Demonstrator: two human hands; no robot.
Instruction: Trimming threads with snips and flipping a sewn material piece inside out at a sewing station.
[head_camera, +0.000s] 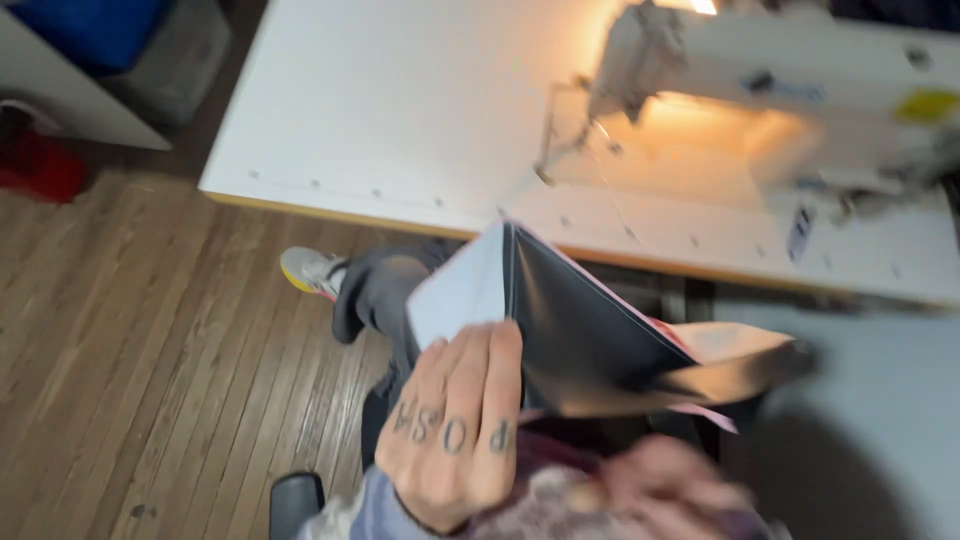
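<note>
Two hands meet one dark folded fabric piece (590, 345): the left hand (455, 430) grasps its near-left edge, long axis running rightward below the table's (400, 110) near edge, while the blurred right hand (665, 485) is unreadable.

White sewing machine (790, 90), lamp lit, upper right on white counter (400, 110). Wooden plank floor (130, 360) at left. Blue bin (95, 30) upper left.
</note>
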